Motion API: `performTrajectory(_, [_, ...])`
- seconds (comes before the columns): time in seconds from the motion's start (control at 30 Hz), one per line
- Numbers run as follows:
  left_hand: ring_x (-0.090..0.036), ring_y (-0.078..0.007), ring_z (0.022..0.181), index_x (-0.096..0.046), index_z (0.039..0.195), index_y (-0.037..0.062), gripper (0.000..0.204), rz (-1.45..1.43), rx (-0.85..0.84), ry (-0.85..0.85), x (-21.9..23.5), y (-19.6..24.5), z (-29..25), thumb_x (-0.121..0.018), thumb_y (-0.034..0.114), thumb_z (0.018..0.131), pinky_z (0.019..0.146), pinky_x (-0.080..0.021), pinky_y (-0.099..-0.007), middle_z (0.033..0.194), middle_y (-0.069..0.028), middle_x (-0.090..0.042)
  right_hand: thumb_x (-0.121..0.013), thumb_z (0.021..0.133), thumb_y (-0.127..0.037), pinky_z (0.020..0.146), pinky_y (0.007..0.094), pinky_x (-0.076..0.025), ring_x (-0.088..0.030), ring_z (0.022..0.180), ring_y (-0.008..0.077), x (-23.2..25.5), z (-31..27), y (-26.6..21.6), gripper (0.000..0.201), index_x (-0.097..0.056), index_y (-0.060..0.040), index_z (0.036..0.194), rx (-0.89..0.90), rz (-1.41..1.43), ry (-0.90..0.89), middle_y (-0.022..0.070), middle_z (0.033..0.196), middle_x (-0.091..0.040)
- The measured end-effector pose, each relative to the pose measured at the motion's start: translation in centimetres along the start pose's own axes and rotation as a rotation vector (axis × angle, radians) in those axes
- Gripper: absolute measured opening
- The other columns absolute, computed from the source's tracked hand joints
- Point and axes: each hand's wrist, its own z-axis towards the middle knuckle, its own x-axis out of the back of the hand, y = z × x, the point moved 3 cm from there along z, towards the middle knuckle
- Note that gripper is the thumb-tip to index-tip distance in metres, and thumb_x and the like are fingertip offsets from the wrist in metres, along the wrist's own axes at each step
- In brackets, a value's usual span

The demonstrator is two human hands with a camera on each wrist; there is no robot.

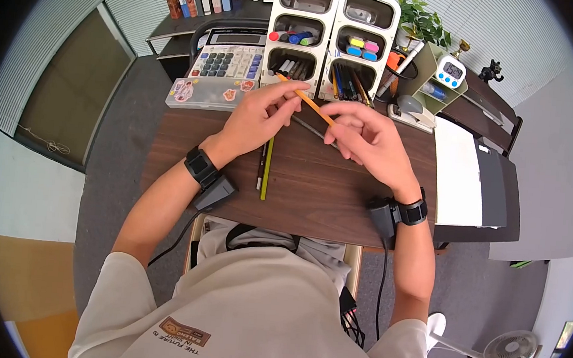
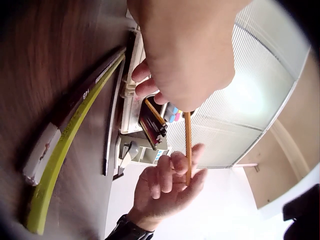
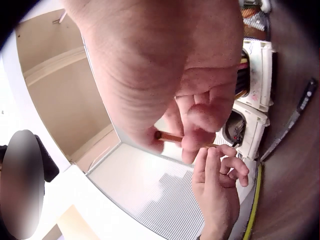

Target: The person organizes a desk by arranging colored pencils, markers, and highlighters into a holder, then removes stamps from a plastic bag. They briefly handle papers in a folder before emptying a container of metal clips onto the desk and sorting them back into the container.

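Observation:
An orange pencil [image 1: 315, 110] is held slantwise above the desk between both hands. My left hand [image 1: 265, 113] pinches it near its far end, thumb against fingers. The near end is pinched by my right hand [image 1: 368, 137]; in the right wrist view that pencil end [image 3: 161, 135] shows between thumb and fingers. Below the hands, a yellow-green pencil [image 1: 266, 171] lies on the desk beside a dark pencil [image 2: 75, 102] with a pale end and lettering. Another thin dark pencil-like stick [image 1: 309, 127] lies farther back, partly hidden by the right hand.
Two white organizers [image 1: 328, 48] with pens, highlighters and pencils stand at the desk's back. Left of them are a calculator [image 1: 225, 60] and a clear stickered case [image 1: 199, 93]. A stapler [image 1: 412, 116], a timer [image 1: 450, 71] and white paper [image 1: 457, 172] are on the right.

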Motion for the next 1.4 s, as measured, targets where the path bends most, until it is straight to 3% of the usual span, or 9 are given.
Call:
performTrajectory(0.1, [-0.061,-0.0075,0.077,-0.059,0.146,0.0055,0.038,-0.010,0.002,0.008,0.0,0.2,0.0,-0.056,0.006,0.108,0.070,-0.051,-0.0229,0.100,-0.0034,-0.067,-0.064,0.104,-0.013,0.061,0.0211,-0.048,-0.061,0.071,0.0062,-0.1,-0.6,-0.8,0.028,-0.071,-0.0039,0.129,0.109,0.099,-0.093,0.0057,0.098,-0.078])
performTrajectory(0.23, [-0.060,-0.0074,0.077,-0.053,0.151,0.0053,0.043,-0.049,-0.023,0.044,-0.1,0.6,0.0,-0.056,0.005,0.108,0.070,-0.051,-0.0230,0.101,-0.0040,-0.067,-0.064,0.103,-0.011,0.059,0.0206,-0.048,-0.061,0.069,0.0065,0.4,-0.9,-0.6,0.027,-0.071,0.0001,0.127,0.179,0.169,-0.051,0.0099,0.097,-0.078])
performTrajectory(0.33, [-0.060,-0.0071,0.077,-0.051,0.153,0.0050,0.046,-0.025,-0.010,0.020,0.0,0.8,0.1,-0.056,0.004,0.107,0.070,-0.050,-0.0227,0.102,-0.0040,-0.066,-0.065,0.101,-0.010,0.054,0.0201,-0.045,-0.061,0.064,0.0067,2.7,-1.3,-0.2,0.022,-0.072,0.0015,0.118,0.370,0.167,0.080,0.0115,0.089,-0.076])
performTrajectory(0.4, [-0.060,-0.0070,0.077,-0.051,0.153,0.0049,0.046,-0.015,-0.015,0.017,0.0,0.7,0.1,-0.056,0.004,0.107,0.070,-0.050,-0.0226,0.102,-0.0039,-0.066,-0.064,0.103,-0.012,0.051,0.0196,-0.040,-0.056,0.060,0.0053,3.6,-1.3,0.0,0.018,-0.072,0.0004,0.114,0.442,0.187,0.199,0.0060,0.079,-0.071])
performTrajectory(0.5, [-0.060,-0.0069,0.077,-0.052,0.152,0.0049,0.046,0.001,-0.020,0.014,0.0,0.7,0.0,-0.057,0.004,0.107,0.070,-0.050,-0.0227,0.101,-0.0037,-0.066,-0.064,0.105,-0.015,0.049,0.0200,-0.033,-0.047,0.056,0.0035,4.6,-0.7,0.5,0.018,-0.072,-0.0010,0.112,0.440,0.259,0.363,0.0004,0.072,-0.062])
performTrajectory(0.7, [-0.061,-0.0068,0.077,-0.054,0.150,0.0053,0.044,0.015,-0.024,0.015,0.0,0.6,0.0,-0.058,0.005,0.107,0.070,-0.051,-0.0225,0.099,-0.0033,-0.066,-0.065,0.106,-0.021,0.049,0.0199,-0.028,-0.041,0.057,0.0021,5.1,0.0,1.0,0.021,-0.073,-0.0022,0.110,0.327,0.231,0.474,-0.0036,0.069,-0.056])
performTrajectory(1.03, [-0.062,-0.0063,0.076,-0.058,0.146,0.0051,0.040,0.041,-0.031,0.009,0.1,0.5,0.0,-0.058,0.006,0.107,0.068,-0.051,-0.0216,0.100,-0.0030,-0.067,-0.068,0.105,-0.024,0.050,0.0193,-0.028,-0.042,0.058,0.0010,4.5,0.4,1.1,0.023,-0.074,-0.0029,0.112,0.209,0.196,0.512,-0.0060,0.070,-0.055])
performTrajectory(1.4, [-0.061,-0.0059,0.075,-0.060,0.144,0.0051,0.039,0.068,-0.045,0.009,0.1,0.5,0.0,-0.059,0.005,0.106,0.066,-0.050,-0.0211,0.098,-0.0022,-0.068,-0.067,0.105,-0.021,0.050,0.0191,-0.039,-0.055,0.063,0.0030,4.5,1.0,1.9,0.028,-0.070,-0.0007,0.124,0.030,0.205,0.539,0.0006,0.088,-0.070])
